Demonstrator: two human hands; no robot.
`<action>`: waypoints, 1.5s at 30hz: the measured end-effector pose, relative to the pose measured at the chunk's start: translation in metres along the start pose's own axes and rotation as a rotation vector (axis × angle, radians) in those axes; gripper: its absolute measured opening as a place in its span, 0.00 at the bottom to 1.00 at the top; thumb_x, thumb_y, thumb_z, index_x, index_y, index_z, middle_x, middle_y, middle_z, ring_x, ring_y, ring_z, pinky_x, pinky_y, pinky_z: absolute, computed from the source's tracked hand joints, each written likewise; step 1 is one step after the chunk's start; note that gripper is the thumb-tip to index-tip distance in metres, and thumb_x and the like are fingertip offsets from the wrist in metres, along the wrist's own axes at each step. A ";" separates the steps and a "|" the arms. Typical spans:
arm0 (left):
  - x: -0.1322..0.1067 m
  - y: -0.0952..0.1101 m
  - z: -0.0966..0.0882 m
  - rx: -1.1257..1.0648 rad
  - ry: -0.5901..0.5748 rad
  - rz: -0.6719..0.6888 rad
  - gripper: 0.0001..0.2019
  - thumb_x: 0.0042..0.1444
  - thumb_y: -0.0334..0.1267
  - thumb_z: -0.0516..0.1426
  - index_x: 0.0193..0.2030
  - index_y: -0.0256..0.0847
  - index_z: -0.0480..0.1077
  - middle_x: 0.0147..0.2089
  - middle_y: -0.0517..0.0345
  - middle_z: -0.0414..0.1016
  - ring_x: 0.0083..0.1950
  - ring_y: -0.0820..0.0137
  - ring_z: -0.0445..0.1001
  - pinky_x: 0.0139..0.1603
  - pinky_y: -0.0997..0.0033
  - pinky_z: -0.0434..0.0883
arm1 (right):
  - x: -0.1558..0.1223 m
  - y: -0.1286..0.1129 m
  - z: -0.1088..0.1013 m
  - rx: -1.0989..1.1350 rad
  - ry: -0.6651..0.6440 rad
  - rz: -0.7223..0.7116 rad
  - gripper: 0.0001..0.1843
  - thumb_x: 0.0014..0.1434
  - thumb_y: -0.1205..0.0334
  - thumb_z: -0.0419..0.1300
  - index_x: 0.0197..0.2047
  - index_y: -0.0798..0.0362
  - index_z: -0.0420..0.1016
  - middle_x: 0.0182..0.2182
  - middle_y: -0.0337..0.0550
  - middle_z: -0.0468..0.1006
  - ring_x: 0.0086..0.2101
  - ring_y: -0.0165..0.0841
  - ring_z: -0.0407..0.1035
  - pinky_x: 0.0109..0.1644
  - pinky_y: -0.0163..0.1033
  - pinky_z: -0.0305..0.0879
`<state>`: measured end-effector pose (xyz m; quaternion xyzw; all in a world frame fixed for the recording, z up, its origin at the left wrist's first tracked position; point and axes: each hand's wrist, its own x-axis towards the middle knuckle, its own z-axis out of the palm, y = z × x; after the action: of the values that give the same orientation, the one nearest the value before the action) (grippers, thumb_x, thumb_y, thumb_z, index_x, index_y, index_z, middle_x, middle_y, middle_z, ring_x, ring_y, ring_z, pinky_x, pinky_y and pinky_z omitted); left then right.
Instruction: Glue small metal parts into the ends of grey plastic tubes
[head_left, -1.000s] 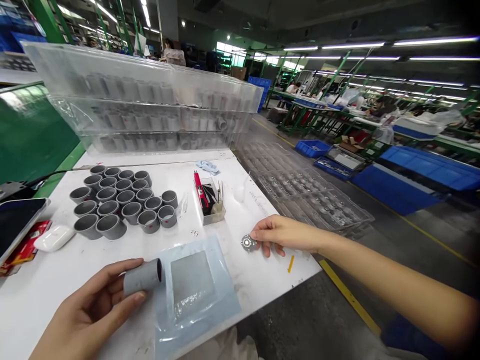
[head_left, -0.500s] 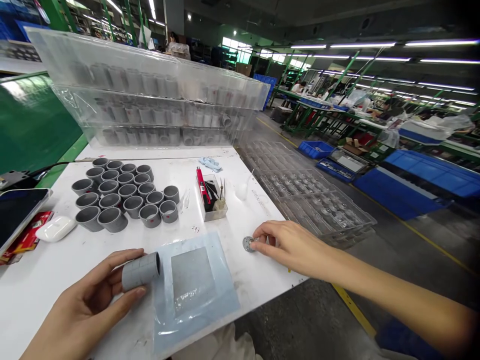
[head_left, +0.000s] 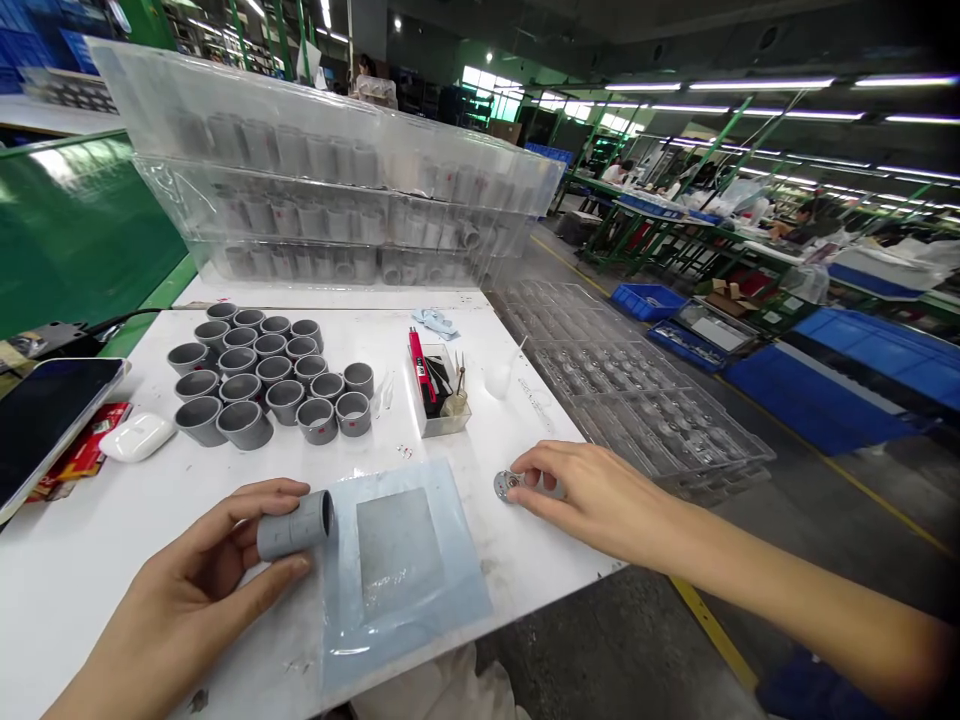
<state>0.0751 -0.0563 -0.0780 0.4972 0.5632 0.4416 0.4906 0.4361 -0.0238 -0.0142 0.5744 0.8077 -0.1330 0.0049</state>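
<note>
Left hand [head_left: 202, 580] closed round grey tube [head_left: 289, 530] lower left, sideways, probably so open end faces right; right hand [head_left: 585, 485], well apart, pinches small disc [head_left: 504, 487] right of centre by its edge, seemingly keeping its face clear; other tubes [head_left: 244, 428] upright, left, likely against rolling.

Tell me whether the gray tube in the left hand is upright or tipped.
Tipped: the gray tube in the left hand points its open end rightward, while the tubes on the tabletop stand upright.
</note>
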 end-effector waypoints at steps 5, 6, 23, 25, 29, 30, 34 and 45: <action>-0.002 0.006 0.001 -0.036 0.009 -0.032 0.17 0.49 0.46 0.71 0.45 0.50 0.75 0.57 0.60 0.81 0.53 0.59 0.81 0.51 0.71 0.80 | 0.005 -0.004 0.001 -0.040 -0.016 -0.003 0.14 0.67 0.54 0.58 0.44 0.52 0.81 0.37 0.47 0.83 0.36 0.42 0.78 0.37 0.41 0.66; -0.002 0.008 0.001 -0.037 0.005 -0.040 0.18 0.50 0.47 0.71 0.46 0.50 0.75 0.55 0.59 0.82 0.51 0.59 0.81 0.48 0.72 0.80 | 0.007 -0.005 0.000 -0.036 0.000 -0.022 0.13 0.66 0.55 0.59 0.44 0.52 0.81 0.37 0.47 0.83 0.36 0.42 0.78 0.37 0.41 0.66; 0.008 0.014 -0.013 -0.217 -0.101 -0.107 0.23 0.61 0.52 0.64 0.60 0.45 0.73 0.35 0.57 0.83 0.36 0.63 0.77 0.42 0.65 0.72 | 0.095 -0.109 0.033 0.682 0.519 -0.802 0.18 0.56 0.74 0.62 0.49 0.51 0.77 0.38 0.43 0.82 0.39 0.33 0.76 0.41 0.40 0.78; 0.010 0.012 -0.015 -0.269 -0.123 -0.119 0.22 0.64 0.52 0.61 0.61 0.46 0.71 0.34 0.57 0.84 0.35 0.63 0.78 0.43 0.64 0.72 | 0.093 -0.105 0.040 0.684 0.513 -0.776 0.19 0.55 0.76 0.63 0.49 0.51 0.77 0.39 0.43 0.81 0.40 0.34 0.77 0.43 0.40 0.78; 0.011 0.010 -0.019 -0.252 -0.116 -0.135 0.19 0.62 0.50 0.64 0.56 0.46 0.74 0.41 0.55 0.83 0.39 0.62 0.78 0.43 0.65 0.73 | 0.090 -0.103 0.046 0.696 0.504 -0.745 0.19 0.54 0.76 0.64 0.48 0.53 0.78 0.40 0.44 0.81 0.41 0.34 0.77 0.46 0.40 0.78; 0.011 0.010 -0.018 -0.254 -0.090 -0.136 0.21 0.60 0.49 0.66 0.57 0.46 0.74 0.43 0.55 0.82 0.39 0.64 0.78 0.42 0.66 0.74 | 0.090 -0.104 0.046 0.699 0.510 -0.736 0.18 0.55 0.76 0.64 0.48 0.53 0.78 0.40 0.44 0.81 0.41 0.34 0.77 0.46 0.40 0.78; 0.009 0.010 -0.015 -0.275 -0.070 -0.159 0.24 0.57 0.50 0.68 0.57 0.45 0.74 0.38 0.57 0.82 0.36 0.67 0.76 0.39 0.71 0.72 | 0.091 -0.105 0.049 0.713 0.526 -0.689 0.17 0.57 0.74 0.65 0.49 0.51 0.78 0.41 0.42 0.82 0.41 0.33 0.77 0.46 0.40 0.78; 0.011 0.008 -0.019 -0.265 -0.160 -0.160 0.22 0.60 0.48 0.66 0.59 0.44 0.75 0.35 0.57 0.84 0.37 0.65 0.77 0.41 0.68 0.73 | 0.090 -0.108 0.054 0.683 0.566 -0.747 0.18 0.55 0.76 0.64 0.48 0.54 0.78 0.40 0.44 0.81 0.42 0.33 0.77 0.46 0.39 0.78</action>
<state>0.0571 -0.0446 -0.0689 0.4153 0.4970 0.4302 0.6289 0.2971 0.0149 -0.0579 0.2326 0.8368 -0.2201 -0.4441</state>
